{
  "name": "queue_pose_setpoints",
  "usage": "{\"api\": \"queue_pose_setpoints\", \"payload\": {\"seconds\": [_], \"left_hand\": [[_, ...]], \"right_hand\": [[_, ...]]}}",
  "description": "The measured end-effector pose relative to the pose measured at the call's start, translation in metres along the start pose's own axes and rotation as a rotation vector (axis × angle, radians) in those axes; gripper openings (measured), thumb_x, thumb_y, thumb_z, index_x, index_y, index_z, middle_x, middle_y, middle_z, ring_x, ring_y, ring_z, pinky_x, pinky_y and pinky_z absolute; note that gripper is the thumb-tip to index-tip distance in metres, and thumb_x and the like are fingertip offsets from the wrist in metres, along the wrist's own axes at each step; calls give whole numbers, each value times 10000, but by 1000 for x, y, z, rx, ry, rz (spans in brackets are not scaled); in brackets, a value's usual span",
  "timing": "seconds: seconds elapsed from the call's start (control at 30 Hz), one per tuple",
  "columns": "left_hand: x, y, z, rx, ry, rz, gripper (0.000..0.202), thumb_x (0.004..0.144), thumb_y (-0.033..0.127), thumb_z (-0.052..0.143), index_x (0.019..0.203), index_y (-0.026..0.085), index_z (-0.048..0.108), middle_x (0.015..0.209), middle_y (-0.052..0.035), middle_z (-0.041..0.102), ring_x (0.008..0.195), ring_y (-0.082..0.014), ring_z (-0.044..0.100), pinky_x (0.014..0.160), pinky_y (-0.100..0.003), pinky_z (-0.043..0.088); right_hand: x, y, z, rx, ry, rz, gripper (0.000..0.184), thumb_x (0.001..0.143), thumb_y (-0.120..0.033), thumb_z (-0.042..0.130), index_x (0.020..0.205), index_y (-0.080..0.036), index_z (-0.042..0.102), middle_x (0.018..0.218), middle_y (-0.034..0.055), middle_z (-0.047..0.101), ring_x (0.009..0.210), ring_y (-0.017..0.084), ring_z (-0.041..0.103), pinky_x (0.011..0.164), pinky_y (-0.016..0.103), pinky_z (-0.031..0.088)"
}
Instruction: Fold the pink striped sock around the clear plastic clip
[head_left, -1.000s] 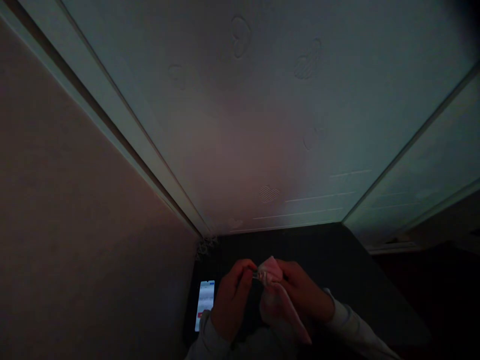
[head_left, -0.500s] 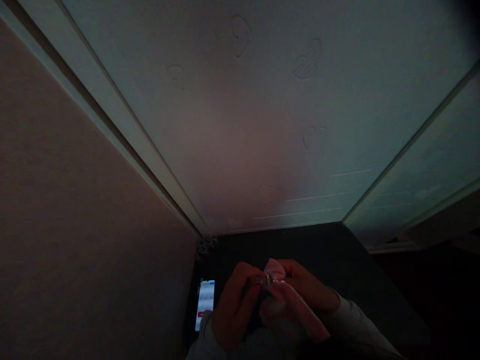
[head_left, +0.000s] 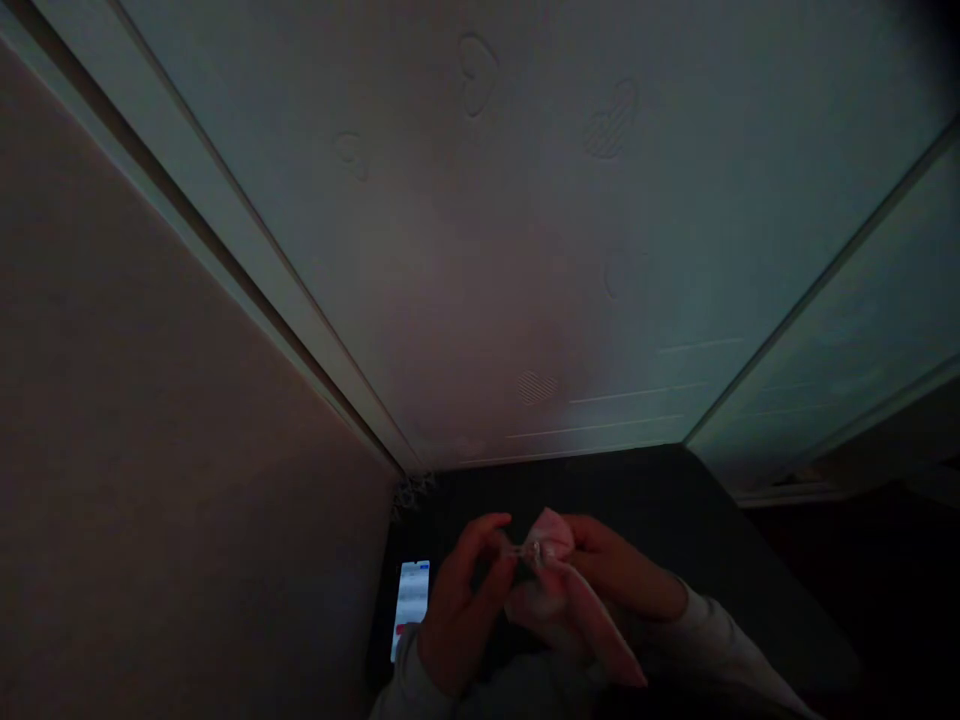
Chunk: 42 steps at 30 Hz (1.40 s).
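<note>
In dim light, a pink fabric bow (head_left: 551, 535) with long hanging tails is held up in front of me. Its middle carries a small shiny piece (head_left: 535, 550), too dark to make out fully. My right hand (head_left: 619, 570) grips the bow from the right, fingers closed behind the upper loop. At the left, my left hand (head_left: 469, 600) pinches a thin pale strip (head_left: 514, 551) that sticks out from the bow's middle, its forefinger lifted above. The lower tail (head_left: 604, 625) slants down to the right below my right hand.
A lit phone (head_left: 412, 605) lies on the dark surface (head_left: 600, 485) beside my left wrist. Behind stands a pale panel (head_left: 480, 250) with embossed hearts; a wall (head_left: 187, 450) closes the left side. A small lattice-like object (head_left: 412, 488) sits in the back corner.
My left hand has shifted slightly left and its forefinger has lifted, showing more of the pale strip. The bow has tilted a little, and its tail has swung left.
</note>
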<state>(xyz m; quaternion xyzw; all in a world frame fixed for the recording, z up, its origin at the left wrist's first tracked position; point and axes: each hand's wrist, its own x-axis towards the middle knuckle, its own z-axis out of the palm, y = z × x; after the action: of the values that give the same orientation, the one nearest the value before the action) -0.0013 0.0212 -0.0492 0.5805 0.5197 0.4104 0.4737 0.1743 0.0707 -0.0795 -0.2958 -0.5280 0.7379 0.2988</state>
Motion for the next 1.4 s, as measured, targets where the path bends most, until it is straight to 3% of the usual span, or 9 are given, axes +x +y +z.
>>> {"api": "queue_pose_setpoints", "payload": {"seconds": [0.17,0.33,0.6,0.7,0.83,1.0,1.17,1.4], "left_hand": [[5,1,2,37,101,-98,333,820,419,406,990,176,557,753,-23,567,707,-152,511,670,-259,390],[8,0,4,-27,100,-151,392,808,472,393,931,140,561,588,13,492,588,-134,467,579,-252,364],[12,-2,5,37,73,-171,397,811,484,364,648,154,511,531,25,450,538,-121,425,554,-251,328],[12,-6,3,43,64,-170,371,818,458,371,628,160,486,540,27,451,548,-118,425,555,-246,326],[13,-9,2,-3,35,-139,319,814,429,404,714,151,523,591,21,478,583,-118,438,569,-237,352],[10,-7,1,-73,10,-123,263,786,386,480,902,159,546,832,-33,591,781,-161,531,699,-257,410],[6,-8,-3,11,-73,-42,281,791,335,498,1022,183,542,901,-38,589,839,-167,534,752,-268,417],[3,-2,-14,163,-187,57,272,780,265,535,1041,205,580,1050,-65,589,880,-179,548,795,-286,421]], "right_hand": [[0,0,-2,-141,84,-59,194,716,-324,598,750,-134,585,696,-5,573,639,117,513,600,233,411],[0,2,-2,-224,139,-102,236,729,-356,588,809,-135,581,740,10,585,666,130,524,609,241,427],[-3,-5,1,-487,199,-276,205,757,-332,556,828,-149,618,829,34,619,744,164,547,667,253,429],[-3,-3,0,-551,164,-272,210,780,-312,514,732,-138,621,730,20,627,671,154,549,619,237,421],[-1,-2,1,-581,122,-250,245,816,-267,439,735,-130,626,708,18,636,646,146,551,611,233,414],[0,-2,-1,-535,134,-148,290,793,-342,480,643,-128,604,607,3,590,565,122,502,532,219,388],[1,-2,-6,-362,88,-47,265,737,-381,562,695,-123,601,643,-2,577,589,116,487,547,221,393],[-1,-3,-6,-39,18,63,215,676,-332,636,707,-120,610,653,-11,566,595,101,486,574,220,380]]}}
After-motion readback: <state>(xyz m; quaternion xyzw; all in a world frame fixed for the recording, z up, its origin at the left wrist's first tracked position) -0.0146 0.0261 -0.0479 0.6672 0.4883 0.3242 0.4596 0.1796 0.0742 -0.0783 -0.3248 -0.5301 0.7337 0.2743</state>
